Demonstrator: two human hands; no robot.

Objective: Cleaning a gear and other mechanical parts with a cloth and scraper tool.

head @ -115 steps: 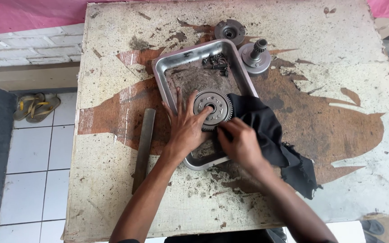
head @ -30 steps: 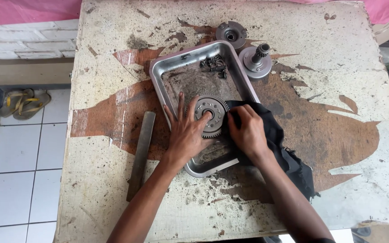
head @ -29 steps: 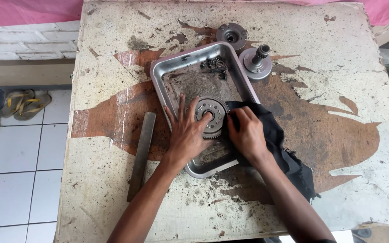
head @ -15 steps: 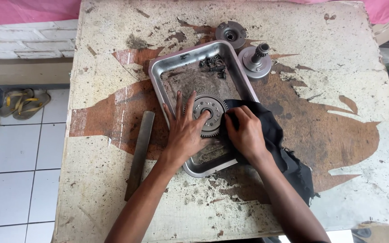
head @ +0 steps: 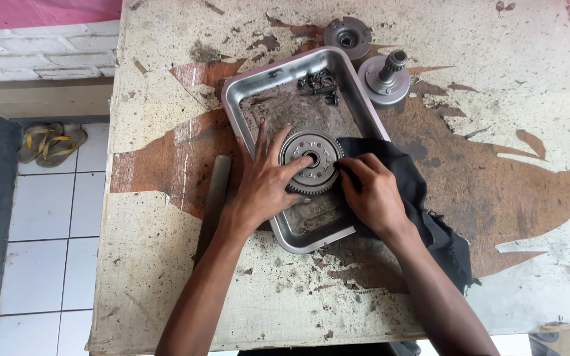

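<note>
Wiping down the gear in the tray

Left hand (head: 268,188) lies flat, fingers spread, steadying the toothed gear (head: 311,161) inside the metal tray (head: 245,89); right hand (head: 374,194) presses the black rag (head: 423,204) against its rim. Still grimy.

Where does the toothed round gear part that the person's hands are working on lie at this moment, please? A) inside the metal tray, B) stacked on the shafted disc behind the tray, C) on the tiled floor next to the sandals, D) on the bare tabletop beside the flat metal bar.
A: the gear lies inside the metal tray, with the left hand steadying it and the right hand pressing the black cloth against its edge.
</note>
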